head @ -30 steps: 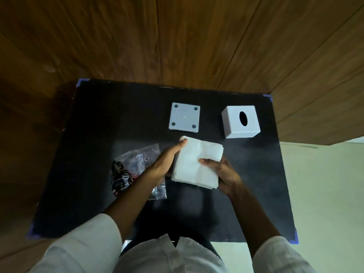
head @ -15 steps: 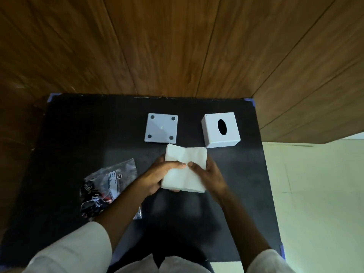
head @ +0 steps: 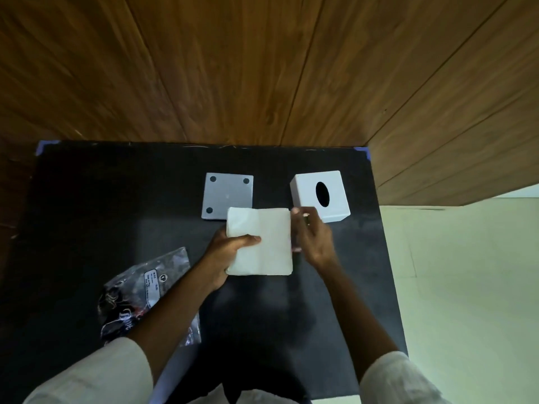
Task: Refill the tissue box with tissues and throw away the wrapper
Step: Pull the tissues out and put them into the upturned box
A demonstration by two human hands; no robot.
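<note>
since the earlier frame the stack of tissues has turned squarer to the near edge of the counter and sits a little further from it, now overlapping the near right corner of the box base. the left hand grips the stack's left side, thumb laid across the top and fingers curled underneath, so it is closed on the tissues. the right hand has shifted to the stack's right edge; its fingers are half curled and pressed against that edge, and whether they truly pinch it cannot be told. the tissue box, white with a dark oval slot on top, stands near the far right corner of the counter, just beyond the right hand's fingertips. the flat base with dark dots at its corners lies left of it, toward the far edge. the crumpled wrapper lies toward the near left part of the counter, partly under the left forearm. white sleeves show at the bottom.
</note>
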